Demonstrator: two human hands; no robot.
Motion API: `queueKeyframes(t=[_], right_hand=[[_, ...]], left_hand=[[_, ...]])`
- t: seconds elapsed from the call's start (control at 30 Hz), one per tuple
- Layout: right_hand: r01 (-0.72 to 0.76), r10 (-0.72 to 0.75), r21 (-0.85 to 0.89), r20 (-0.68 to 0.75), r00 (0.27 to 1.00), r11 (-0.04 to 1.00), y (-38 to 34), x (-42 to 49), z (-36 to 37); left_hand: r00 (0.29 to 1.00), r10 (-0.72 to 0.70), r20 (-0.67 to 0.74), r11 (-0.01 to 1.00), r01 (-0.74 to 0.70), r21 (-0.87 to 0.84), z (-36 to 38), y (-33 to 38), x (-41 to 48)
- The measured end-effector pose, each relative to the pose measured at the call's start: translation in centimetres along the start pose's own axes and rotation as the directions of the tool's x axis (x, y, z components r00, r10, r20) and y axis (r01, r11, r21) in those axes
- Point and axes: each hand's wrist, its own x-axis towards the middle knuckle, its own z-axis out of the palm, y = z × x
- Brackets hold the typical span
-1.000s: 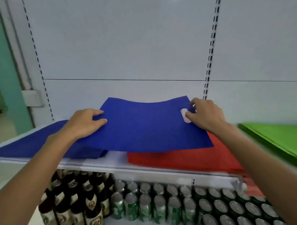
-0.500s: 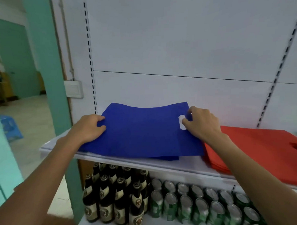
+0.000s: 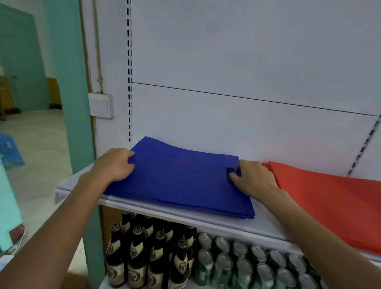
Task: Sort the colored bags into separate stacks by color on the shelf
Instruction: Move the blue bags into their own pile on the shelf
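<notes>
Fingers (image 3: 128,160) of L hand (image 3: 115,165) & R hand (image 3: 252,179) grip opposite edges of blue bag (image 3: 180,177) atop blue stack (image 3: 241,215), red stack (image 3: 338,204) beside.

Stretches left arm (image 3: 58,231) and right arm (image 3: 322,232) across the shelf's (image 3: 187,215) front edge; grips blue bag's (image 3: 180,179) left edge with left hand (image 3: 115,165), seemingly pinches its handle hole with right hand (image 3: 253,177).

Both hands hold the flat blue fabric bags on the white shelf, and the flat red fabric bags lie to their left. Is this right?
No. The head view shows the flat red fabric bags to the right of the flat blue fabric bags; the left hand and right hand do hold those.
</notes>
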Motion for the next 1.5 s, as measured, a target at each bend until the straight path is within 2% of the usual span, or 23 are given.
queueKeyframes(t=[0.2, 0.3, 0.4, 0.53, 0.77, 1.0, 1.27, 1.5], right_hand=[[0.013, -0.016, 0.067, 0.045, 0.999, 0.998, -0.3, 0.1, -0.2], [-0.011, 0.011, 0.144, 0.004, 1.000, 0.990, 1.4, 0.3, -2.2], [-0.036, 0.049, 0.211, -0.053, 0.997, 0.977, 5.4, 0.2, -5.0], [-0.081, 0.128, 0.261, -0.171, 0.977, 0.962, 12.8, -1.8, -8.4], [-0.206, 0.255, 0.201, -0.263, 0.930, 0.958, 29.3, -8.0, -12.5], [-0.265, 0.302, 0.169, -0.266, 0.915, 0.949, 45.8, -13.4, -15.1], [-0.279, 0.307, 0.151, -0.223, 0.925, 0.948, 57.5, -13.7, -17.1], [-0.350, 0.379, 0.153, -0.251, 0.891, 0.924, 70.6, -16.4, -19.8]], left_hand=[[0.998, -0.031, -0.061, 0.992, 0.038, 0.118, 0.2, 0.0, -0.2], [0.991, 0.034, -0.127, 0.999, -0.028, 0.045, 0.1, 2.5, -0.6], [0.986, 0.111, -0.124, 0.992, -0.118, -0.050, 0.2, 7.2, -2.2], [0.961, 0.244, -0.130, 0.967, -0.251, -0.040, 1.2, 15.0, -5.0], [0.901, 0.392, -0.184, 0.905, -0.414, -0.102, 4.4, 30.2, -11.3], [0.869, 0.454, -0.195, 0.871, -0.479, -0.105, 9.6, 43.7, -19.3], [0.877, 0.449, -0.173, 0.876, -0.470, -0.108, 11.1, 55.8, -21.8], [0.831, 0.535, -0.151, 0.823, -0.553, -0.131, 14.1, 68.7, -23.5]])
